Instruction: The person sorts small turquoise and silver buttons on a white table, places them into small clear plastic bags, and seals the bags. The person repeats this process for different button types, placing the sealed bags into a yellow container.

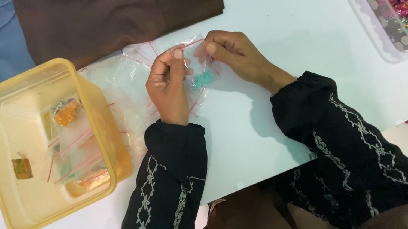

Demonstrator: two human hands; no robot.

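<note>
I see my left hand [168, 84] and right hand [235, 54] pinching the small clear zip bag of turquoise beads [201, 73] at its top, seal unfinished, yellow plastic tub [94, 102] at nine o'clock.

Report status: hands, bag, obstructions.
Left hand and right hand both pinch the bag top. Teal beads inside. Nothing in the way.

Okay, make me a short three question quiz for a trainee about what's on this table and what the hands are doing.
1. True or false: both hands pinch the top edge of one small clear bag.
2. What colour are the beads in that bag?
3. Where does the yellow tub sit: A) by the left hand, B) by the right hand?

Key:
1. True: left hand and right hand grip the small clear bag.
2. Teal beads.
3. A: yellow tub, on the white table.
</note>
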